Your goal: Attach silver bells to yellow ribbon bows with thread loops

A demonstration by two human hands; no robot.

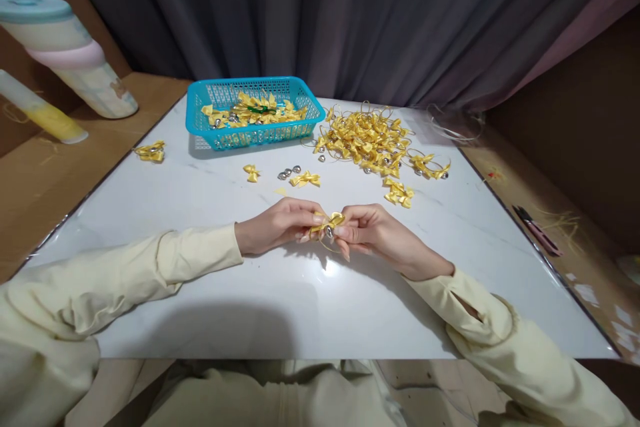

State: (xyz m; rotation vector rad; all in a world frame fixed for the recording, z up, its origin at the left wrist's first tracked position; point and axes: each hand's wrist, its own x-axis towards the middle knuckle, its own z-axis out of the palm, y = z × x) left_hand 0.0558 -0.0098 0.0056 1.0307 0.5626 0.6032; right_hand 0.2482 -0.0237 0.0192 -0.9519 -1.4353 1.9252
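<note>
Above the middle of the table, my left hand (pixel 290 222) and my right hand (pixel 373 233) meet at a yellow ribbon bow (pixel 334 219). Both hands pinch it, one from each side. A small silver bell (pixel 329 231) hangs at the bow, and a thin gold loop of cord dips below it. Just beyond my fingers lie another yellow bow (pixel 305 179), several loose silver bells (pixel 289 173) and a single bow (pixel 251 173). A further group of bows (pixel 399 193) lies beyond my right hand.
A blue plastic basket (pixel 200 130) at the back holds bows and bells. Beside it is a heap of yellow bows (pixel 370 137) with cord loops. More bows (pixel 150 151) lie at left. A tumbler (pixel 95 73) stands far left; thread snips (pixel 537 230) lie off the right edge.
</note>
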